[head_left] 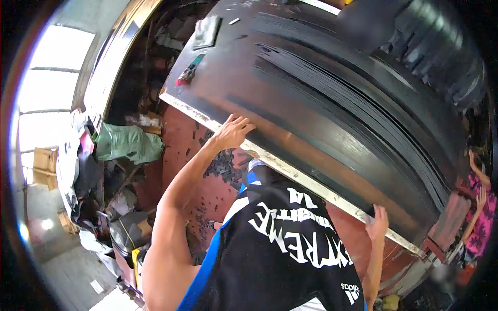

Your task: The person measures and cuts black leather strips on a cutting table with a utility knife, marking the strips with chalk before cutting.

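A long black strip (311,170), flat and rubber-like, lies along the near edge of a large dark worktable (233,62). At the strip's left end my left hand (234,132) bends its fingers over the white table edge and presses on it. Near the right end of the same edge, my right hand (377,224) has its fingers closed at the strip, with the thumb partly hidden. Beyond the hands, a pile of long, thin black strips (353,111) runs lengthwise over the tabletop.
A red-and-teal tool (190,70) and a folded grey cloth (207,32) lie at the table's left end. Black scraps (228,168) litter the red floor. A green sack (127,142) stands left. Another person in a pink patterned top (480,212) is at the right end.
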Demonstrator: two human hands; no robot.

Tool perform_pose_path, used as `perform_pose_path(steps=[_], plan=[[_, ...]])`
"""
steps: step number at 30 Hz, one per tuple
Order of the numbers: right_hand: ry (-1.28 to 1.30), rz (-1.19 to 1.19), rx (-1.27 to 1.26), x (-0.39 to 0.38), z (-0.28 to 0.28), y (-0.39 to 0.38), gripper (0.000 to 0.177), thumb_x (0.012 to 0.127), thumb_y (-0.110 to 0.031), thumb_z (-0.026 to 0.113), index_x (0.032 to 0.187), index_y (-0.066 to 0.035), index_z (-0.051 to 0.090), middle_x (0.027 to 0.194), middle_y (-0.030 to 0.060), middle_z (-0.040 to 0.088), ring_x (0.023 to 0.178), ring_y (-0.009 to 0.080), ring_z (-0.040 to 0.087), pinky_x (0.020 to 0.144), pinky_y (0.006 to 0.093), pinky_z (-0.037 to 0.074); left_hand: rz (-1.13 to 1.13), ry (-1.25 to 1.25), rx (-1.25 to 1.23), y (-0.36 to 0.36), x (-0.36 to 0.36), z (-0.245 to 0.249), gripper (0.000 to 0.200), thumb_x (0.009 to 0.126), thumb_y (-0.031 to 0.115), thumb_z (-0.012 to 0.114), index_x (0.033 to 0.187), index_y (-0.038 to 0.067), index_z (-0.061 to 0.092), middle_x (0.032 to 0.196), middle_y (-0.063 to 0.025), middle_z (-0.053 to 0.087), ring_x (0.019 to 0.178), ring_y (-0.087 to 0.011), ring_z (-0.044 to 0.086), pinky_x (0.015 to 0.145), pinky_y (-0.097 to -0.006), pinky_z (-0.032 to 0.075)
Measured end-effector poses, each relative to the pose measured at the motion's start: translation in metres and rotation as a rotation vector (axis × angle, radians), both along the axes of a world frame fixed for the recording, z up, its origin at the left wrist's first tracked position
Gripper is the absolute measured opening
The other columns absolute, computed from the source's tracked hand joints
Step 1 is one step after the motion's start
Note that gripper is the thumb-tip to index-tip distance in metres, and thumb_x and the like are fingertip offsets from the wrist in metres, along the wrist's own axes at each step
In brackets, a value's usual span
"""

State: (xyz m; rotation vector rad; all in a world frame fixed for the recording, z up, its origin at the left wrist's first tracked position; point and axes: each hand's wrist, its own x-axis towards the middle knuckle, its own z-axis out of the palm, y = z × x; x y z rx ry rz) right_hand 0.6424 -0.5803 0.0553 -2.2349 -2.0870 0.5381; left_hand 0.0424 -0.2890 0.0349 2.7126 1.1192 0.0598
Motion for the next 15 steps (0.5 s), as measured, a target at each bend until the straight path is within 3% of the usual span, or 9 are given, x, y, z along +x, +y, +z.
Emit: perform_pose_path(steps=[5,7,10,14,15], plan=[[0.052,0.042,0.037,-0.081,0.001,0.049,0.048,0.078,-0.011,0.074,0.124,-0.005,0.060,0.120,0.0125,0.058,0.110,0.0344,0.058,0.093,0.0425,0.049,0.032,-0.025,0.023,0.025,-0.064,0.002,0.047,0.073,0.006,0.062,0.120,0.011,0.062,0.108,-0.0086,0.060,0.110,-0.0262,0.058,0.102,-0.0467,0.037],[0.056,0.009,0.025,-0.091,0.002,0.053,0.046,0.078,-0.009,0.074,0.122,-0.004,0.060,0.118,0.0140,0.058,0.109,0.0357,0.058,0.093,0.0431,0.049,0.103,-0.015,0.146,0.038,-0.094,0.004,0.043,0.077,0.008,0.062,0.119,0.013,0.064,0.115,-0.0069,0.060,0.116,-0.0246,0.058,0.105,-0.0489,0.036],[0.044,-0.032,0.008,-0.097,0.003,0.056,0.042,0.078,-0.007,0.072,0.118,-0.003,0.061,0.115,0.0159,0.058,0.107,0.0374,0.059,0.092,0.0437,0.049,0.137,0.042,0.025,0.055,-0.126,-0.002,0.048,0.074,0.006,0.062,0.122,0.010,0.063,0.125,-0.0095,0.060,0.121,-0.0262,0.056,0.109,-0.0501,0.033],[-0.021,-0.031,0.015,-0.108,0.008,0.061,0.039,0.079,-0.008,0.071,0.117,-0.003,0.060,0.114,0.0170,0.058,0.108,0.0391,0.058,0.091,0.0438,0.049,0.025,0.004,0.084,0.065,-0.132,-0.021,0.040,0.079,0.014,0.064,0.120,0.011,0.066,0.126,-0.0060,0.060,0.121,-0.0227,0.055,0.110,-0.0488,0.032],[-0.060,-0.058,-0.063,-0.109,0.007,0.063,0.045,0.079,-0.007,0.072,0.122,-0.001,0.059,0.118,0.0157,0.058,0.112,0.0391,0.057,0.095,0.0439,0.047,0.021,-0.005,0.061,0.067,-0.132,-0.021,0.039,0.080,0.014,0.064,0.119,0.011,0.066,0.126,-0.0054,0.060,0.121,-0.0217,0.056,0.108,-0.0480,0.033]])
